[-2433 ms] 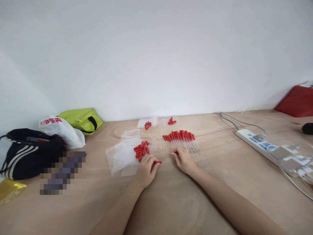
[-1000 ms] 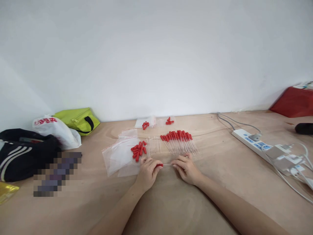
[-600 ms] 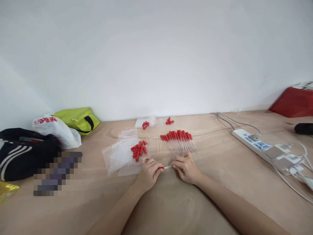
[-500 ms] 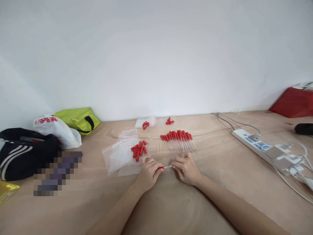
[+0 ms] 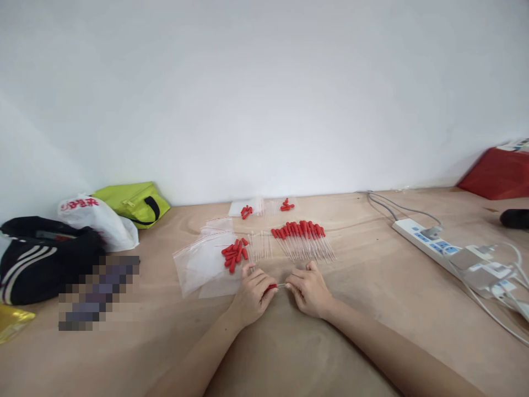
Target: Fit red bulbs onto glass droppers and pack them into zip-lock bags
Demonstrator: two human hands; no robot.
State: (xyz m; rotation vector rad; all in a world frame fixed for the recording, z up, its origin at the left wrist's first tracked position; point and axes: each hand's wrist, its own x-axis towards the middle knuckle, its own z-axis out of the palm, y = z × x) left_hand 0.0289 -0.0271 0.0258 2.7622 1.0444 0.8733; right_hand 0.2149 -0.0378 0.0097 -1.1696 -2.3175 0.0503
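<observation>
Pinched shut, the left hand [image 5: 250,290] grips a small red rubber bulb [image 5: 271,286] while the right hand [image 5: 308,288] pinches a thin clear glass tube [image 5: 281,285], ends meeting above the plywood table [image 5: 289,342], apparently aligned for joining.

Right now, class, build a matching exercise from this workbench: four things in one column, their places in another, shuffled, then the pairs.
1. loose red caps
2. row of capped droppers
3. power strip
4. green bag

A. far left, against the wall
B. right side, cables attached
C. on clear bags, beyond the left hand
D. beyond the right hand

1-C, 2-D, 3-B, 4-A
</observation>
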